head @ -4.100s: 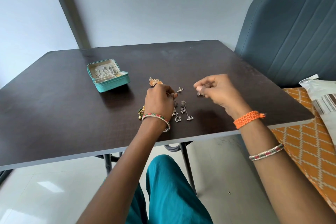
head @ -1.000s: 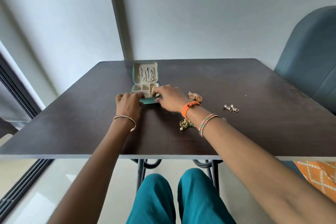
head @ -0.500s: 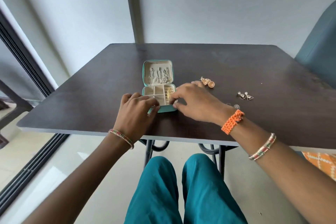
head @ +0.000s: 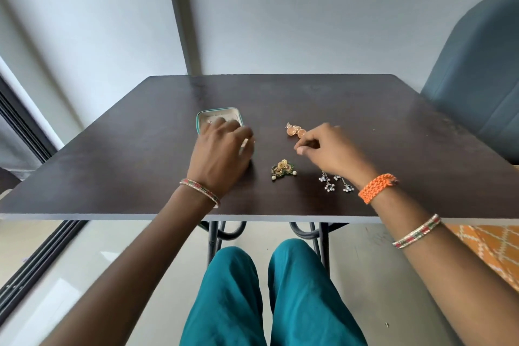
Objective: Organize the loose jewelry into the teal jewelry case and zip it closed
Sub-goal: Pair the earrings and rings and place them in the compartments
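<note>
hands: left hand (head: 222, 149) covers open teal case (head: 219, 116); contents hidden

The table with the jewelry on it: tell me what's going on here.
A seated person is sorting loose jewelry into an open teal jewelry case. The left hand rests over the case, hiding most of it. The right hand, fingers curled, reaches beside the orange round earrings. The gold and green earrings and silver dangly earrings lie loose on the dark table.

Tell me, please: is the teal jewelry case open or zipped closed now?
Open: the teal jewelry case shows its pale lining above the left hand, which hides its lower half.
</note>
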The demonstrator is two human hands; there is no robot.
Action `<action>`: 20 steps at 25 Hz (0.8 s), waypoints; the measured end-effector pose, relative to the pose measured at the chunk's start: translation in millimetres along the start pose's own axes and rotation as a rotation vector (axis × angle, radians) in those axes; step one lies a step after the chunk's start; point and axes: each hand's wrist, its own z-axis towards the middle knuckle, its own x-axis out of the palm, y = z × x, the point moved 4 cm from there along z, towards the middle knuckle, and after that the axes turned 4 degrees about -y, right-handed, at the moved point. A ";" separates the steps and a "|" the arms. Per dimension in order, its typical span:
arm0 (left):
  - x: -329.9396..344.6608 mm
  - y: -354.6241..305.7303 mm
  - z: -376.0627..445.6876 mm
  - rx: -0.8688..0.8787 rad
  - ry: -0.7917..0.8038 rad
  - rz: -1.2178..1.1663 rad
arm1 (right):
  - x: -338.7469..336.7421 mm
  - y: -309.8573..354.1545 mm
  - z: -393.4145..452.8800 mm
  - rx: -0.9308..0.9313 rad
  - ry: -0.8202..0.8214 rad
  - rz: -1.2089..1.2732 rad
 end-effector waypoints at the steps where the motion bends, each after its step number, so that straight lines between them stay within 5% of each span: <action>1: 7.0 -12.8 -1.3 0.006 0.055 -0.096 | 3.3 2.3 -2.3 0.003 0.033 0.000; 5: 45.0 -37.5 -22.4 -0.197 0.236 -0.148 | 16.2 9.2 -12.6 0.011 0.075 -0.028; 11: 59.6 -30.8 -24.5 -0.455 0.268 -0.206 | 25.1 3.4 -13.2 0.057 0.011 0.059; 15: 55.5 -30.7 -23.6 -0.585 0.164 -0.574 | 19.9 1.8 -11.0 0.072 -0.024 0.322; 20: 48.2 -35.6 -31.3 -0.922 0.138 -1.379 | 20.2 4.7 -21.0 0.288 0.137 1.099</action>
